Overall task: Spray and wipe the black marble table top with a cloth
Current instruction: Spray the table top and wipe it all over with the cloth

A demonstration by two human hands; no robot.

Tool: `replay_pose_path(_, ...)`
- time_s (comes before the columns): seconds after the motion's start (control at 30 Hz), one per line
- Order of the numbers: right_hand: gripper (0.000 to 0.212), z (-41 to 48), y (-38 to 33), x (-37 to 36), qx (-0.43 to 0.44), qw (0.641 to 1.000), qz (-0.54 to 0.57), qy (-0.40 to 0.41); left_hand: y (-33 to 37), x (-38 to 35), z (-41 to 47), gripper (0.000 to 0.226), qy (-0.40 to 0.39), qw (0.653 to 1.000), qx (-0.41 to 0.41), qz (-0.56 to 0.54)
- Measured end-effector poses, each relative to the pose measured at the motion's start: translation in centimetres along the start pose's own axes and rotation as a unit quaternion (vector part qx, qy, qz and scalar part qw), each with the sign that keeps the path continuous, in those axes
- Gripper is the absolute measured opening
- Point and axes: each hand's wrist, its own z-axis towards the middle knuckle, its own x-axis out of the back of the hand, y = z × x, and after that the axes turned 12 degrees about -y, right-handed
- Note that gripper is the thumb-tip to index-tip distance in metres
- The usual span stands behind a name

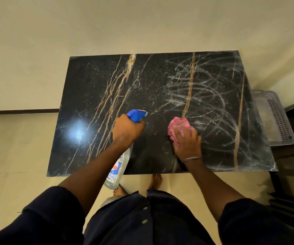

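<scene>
Now, the step looks like spray-and-follow: wet a patch, then rub it w/ the cloth. Nearest, the spray bottle (119,167) hangs tilted over the near edge of the table top (93,89), body toward the person, blue nozzle aimed at the middle. The left hand (127,129) is closed round its neck w/ a finger at the front by the trigger; whether it's squeezing I can't tell. Just right of it, apart from the nozzle, the right hand (187,140) lies palm down, fingers fairly flat & spread, pressing the bunched pink cloth (177,124) onto the marble; cloth pokes out past the fingertips. Farther out, the right half shows whitish swirl streaks (204,96), while the left half looks dark w/ only fine droplets toward the middle. To do it well, prob. best: short bursts at the dry left side, cloth kept flat, strokes overlapping, & the streaks worked out toward the far edge so no film dries. A grey perforated basket (277,119) sits beyond the right edge.
</scene>
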Motion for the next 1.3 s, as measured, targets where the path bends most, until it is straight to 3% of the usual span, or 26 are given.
replay_pose_path(0.1, 0.065, 0.9, 2.5, 0.7, -0.090, 0.995, 0.028, -0.011, 0.1, 0.3, 0.6, 0.035, 0.006, 1.000, 0.001, 0.002)
replay_pose_path(0.23, 0.062, 2.1, -2.1, 1.0, -0.152, 0.985, 0.080, 0.003, 0.7, 0.8, 1.1, 0.037, 0.007, 1.000, 0.019, -0.004)
replay_pose_path(0.33, 0.060, 2.8, -6.9, 0.9, -0.018, 0.999, 0.045, -0.015, 1.3, 1.0, 1.5, 0.033, 0.013, 1.000, 0.024, -0.004)
replay_pose_path(0.43, 0.066, 3.3, -9.3, 0.2, 0.134, 0.990, -0.012, -0.033, 2.0, 1.4, 2.3, 0.029, 0.010, 1.000, 0.013, -0.006)
replay_pose_path(0.53, 0.067, 4.2, -7.8, 0.1, 0.172, 0.984, -0.034, -0.036, 2.6, 2.3, 3.4, 0.027, 0.011, 1.000, 0.002, -0.005)
replay_pose_path(0.6, 0.066, 4.8, -5.0, 0.5, 0.125, 0.991, -0.029, -0.026, 2.9, 2.9, 4.2, 0.028, 0.013, 1.000, -0.002, 0.000)
replay_pose_path(0.73, 0.062, 6.7, 1.0, 1.9, -0.068, 0.997, 0.038, -0.006, 3.3, 3.9, 5.8, 0.031, 0.002, 1.000, -0.006, 0.002)
replay_pose_path(0.9, 0.061, 10.0, -3.3, 3.0, -0.241, 0.961, 0.132, 0.014, 3.8, 4.7, 7.3, 0.026, -0.003, 1.000, -0.008, -0.008)
replay_pose_path(0.97, 0.061, 11.1, -6.8, 3.3, -0.198, 0.972, 0.124, -0.007, 4.0, 5.0, 7.8, 0.023, -0.007, 1.000, -0.012, -0.005)
replay_pose_path(1.07, 0.063, 12.4, -10.1, 3.2, -0.011, 0.997, 0.058, -0.044, 4.4, 5.2, 8.7, 0.018, -0.006, 1.000, -0.015, 0.003)
replay_pose_path(1.17, 0.070, 13.2, -8.9, 2.9, 0.125, 0.991, -0.014, -0.041, 4.8, 5.5, 9.7, 0.020, 0.003, 1.000, -0.011, 0.002)
replay_pose_path(1.23, 0.069, 13.1, -6.0, 3.0, 0.102, 0.994, -0.023, -0.027, 4.7, 5.8, 10.4, 0.022, -0.008, 1.000, -0.014, -0.005)
replay_pose_path(1.3, 0.066, 13.1, -2.9, 3.3, 0.009, 1.000, 0.006, -0.010, 4.7, 6.2, 11.1, 0.021, -0.022, 0.999, -0.025, -0.009)
